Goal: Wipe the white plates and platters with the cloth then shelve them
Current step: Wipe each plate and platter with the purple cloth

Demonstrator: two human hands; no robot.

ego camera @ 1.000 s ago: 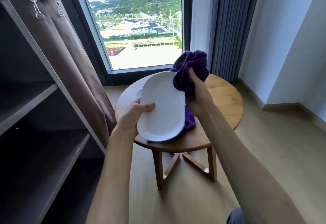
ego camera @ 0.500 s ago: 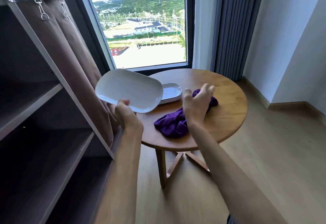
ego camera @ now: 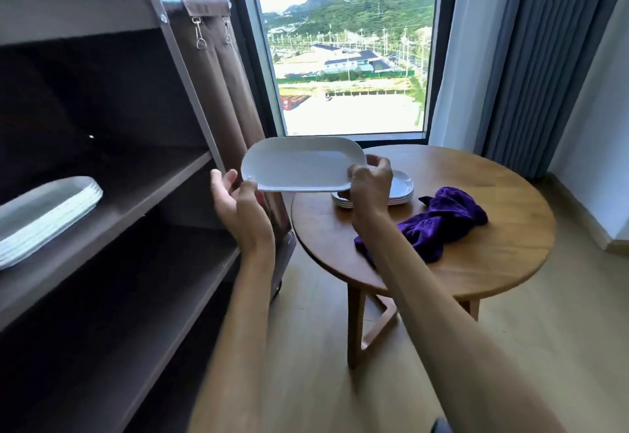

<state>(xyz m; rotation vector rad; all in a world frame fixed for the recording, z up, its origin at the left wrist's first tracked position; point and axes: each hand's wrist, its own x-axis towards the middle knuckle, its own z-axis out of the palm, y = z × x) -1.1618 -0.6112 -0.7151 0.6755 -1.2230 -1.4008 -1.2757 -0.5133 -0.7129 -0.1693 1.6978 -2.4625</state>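
Note:
A white oblong platter [ego camera: 299, 163] is held level in the air between the shelf unit and the round table. My left hand [ego camera: 238, 208] grips its near left edge, and my right hand [ego camera: 371, 180] grips its right end. The purple cloth [ego camera: 439, 221] lies crumpled on the wooden table [ego camera: 493, 262], with no hand on it. A small stack of white plates [ego camera: 400, 190] sits on the table behind my right hand, partly hidden. Several white platters [ego camera: 44, 214] are stacked on the middle shelf [ego camera: 136, 194] at the left.
The brown shelf unit [ego camera: 85, 17] fills the left side, its fabric curtain [ego camera: 218, 92] pulled back beside the window [ego camera: 347, 58]. Lower shelves look dark. Grey drapes [ego camera: 531, 58] hang at the right. Wooden floor [ego camera: 561, 347] lies around the table.
My right hand let go of the cloth, which now lies on the table, and took the platter's right end. The platter turned level and moved left toward the shelves.

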